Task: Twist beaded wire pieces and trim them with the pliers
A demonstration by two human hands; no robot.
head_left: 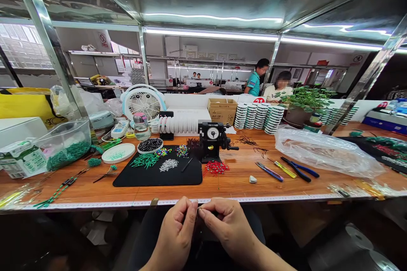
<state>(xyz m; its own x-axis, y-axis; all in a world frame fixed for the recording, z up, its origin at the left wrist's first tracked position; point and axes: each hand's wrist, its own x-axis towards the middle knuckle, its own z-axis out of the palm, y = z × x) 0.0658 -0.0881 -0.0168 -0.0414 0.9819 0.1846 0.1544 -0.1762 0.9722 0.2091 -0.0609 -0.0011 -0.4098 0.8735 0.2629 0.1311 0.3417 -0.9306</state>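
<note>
My left hand [178, 230] and my right hand [227, 226] meet just in front of the table's front edge, fingertips almost touching. Each is pinched closed, thumb against forefinger. A small dark bit shows between the fingertips, too little to name. Beyond them lies a black mat [143, 178] with green beaded pieces [144, 160], small white beads [168, 165], many-coloured beads [182, 150] and a dark thin stick [187, 165]. A pile of red pieces [216, 167] sits at the mat's right. Behind it stands a black hand-crank winder [213, 139] carrying a row of white spools [181, 125].
A cutter [269, 172], a yellow-handled tool [285, 170] and blue-black pliers [300, 168] lie at right, before a plastic bag [327, 152]. A dish of black beads [150, 145], white plate [118, 153] and fan [143, 103] stand left. Stacked spools [260, 116] and co-workers [254, 82] are behind.
</note>
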